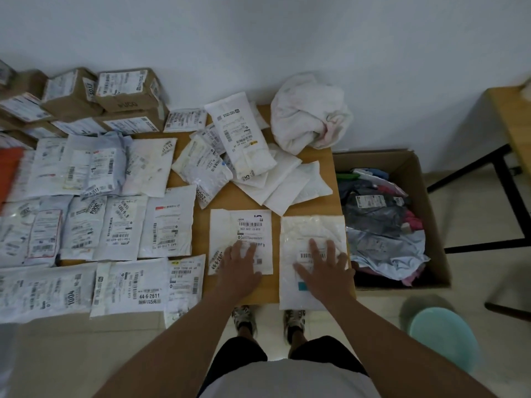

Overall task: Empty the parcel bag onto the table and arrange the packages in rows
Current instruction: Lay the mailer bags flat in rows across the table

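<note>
Under my hands lie two flat white plastic mailers at the near edge of the wooden counter (235, 202). The left hand (240, 265) rests with straight fingers on the smaller labelled white mailer (241, 239); the right hand (324, 268) is spread flat on the larger crinkled white mailer (311, 254), whose near end overhangs the counter edge. Neither hand grips anything; both press down, palms flat.

I judge these mailers light, soft and limp, with a slick film that will slide easily on the wood. Pushing them flat should square them up; to lift one, I would pinch a corner or an edge, since the middle would sag.

Beyond them sits a loose heap of white padded envelopes and labelled pouches (238, 156), not yet sorted, and behind that the crumpled white parcel bag (310, 113), slack against the wall and apparently emptied. To the left, rows of flat white labelled packages (115, 225) are already laid out, with stiff brown cardboard boxes (126, 90) at the far left. Just beside the counter on the right stands an open cardboard carton of crumpled bags (385, 225).
</note>
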The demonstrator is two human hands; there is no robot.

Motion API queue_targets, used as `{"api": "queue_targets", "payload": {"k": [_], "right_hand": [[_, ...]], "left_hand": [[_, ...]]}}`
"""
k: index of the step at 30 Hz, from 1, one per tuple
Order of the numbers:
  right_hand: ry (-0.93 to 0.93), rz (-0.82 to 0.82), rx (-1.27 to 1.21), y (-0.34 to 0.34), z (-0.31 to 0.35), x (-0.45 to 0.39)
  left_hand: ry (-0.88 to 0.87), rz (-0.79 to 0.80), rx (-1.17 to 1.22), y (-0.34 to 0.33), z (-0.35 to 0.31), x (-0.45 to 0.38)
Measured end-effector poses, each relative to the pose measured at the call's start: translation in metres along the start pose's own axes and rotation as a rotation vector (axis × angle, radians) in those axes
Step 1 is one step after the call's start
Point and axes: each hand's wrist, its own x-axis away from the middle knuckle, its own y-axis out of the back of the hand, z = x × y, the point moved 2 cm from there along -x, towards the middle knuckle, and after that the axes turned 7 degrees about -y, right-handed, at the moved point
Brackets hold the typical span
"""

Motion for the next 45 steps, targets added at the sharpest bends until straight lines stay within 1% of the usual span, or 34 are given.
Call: {"api": "queue_targets", "payload": {"k": [6,11,15,18,19,22,23,25,28,31,37,43,45], "right_hand": [[-0.02,-0.014,-0.047,0.0,0.008,-0.013],[0.043,-0.114,-0.042,-0.003,0.008,-0.013],[0.046,-0.093,-0.002,-0.004,0.007,-0.011],[0.043,-0.083,0.018,-0.003,0.007,-0.01],[0.049,-0.062,0.01,-0.003,0.008,-0.011],[0.048,0.037,-0.12,-0.002,0.006,-0.014],[0.045,0.009,-0.143,-0.003,0.007,-0.015],[0.023,-0.109,-0.15,-0.004,0.007,-0.015],[-0.006,-0.094,-0.143,-0.009,0.009,-0.014],[0.016,-0.132,-0.198,-0.01,0.009,-0.015],[0.004,-0.169,-0.183,-0.014,0.005,-0.015],[-0.003,-0.088,-0.136,-0.015,0.002,-0.014],[0.004,-0.103,-0.138,-0.014,0.001,-0.013]], "left_hand": [[0.015,0.017,0.021,-0.008,-0.016,0.012],[0.067,-0.028,0.081,-0.009,-0.021,0.016],[0.079,-0.047,0.071,-0.006,-0.019,0.018],[0.08,-0.028,0.081,-0.005,-0.018,0.02],[0.078,-0.019,0.085,-0.005,-0.017,0.02],[0.066,-0.016,0.09,-0.006,-0.017,0.022],[0.064,-0.016,0.087,-0.005,-0.017,0.023],[0.065,-0.014,0.077,-0.006,-0.017,0.025],[0.08,-0.01,0.097,-0.007,-0.016,0.027],[0.088,-0.005,0.117,-0.007,-0.017,0.028],[0.103,0.024,0.109,-0.007,-0.019,0.031],[0.126,0.062,0.139,-0.008,-0.022,0.033],[0.129,0.066,0.139,-0.007,-0.022,0.034]]}}
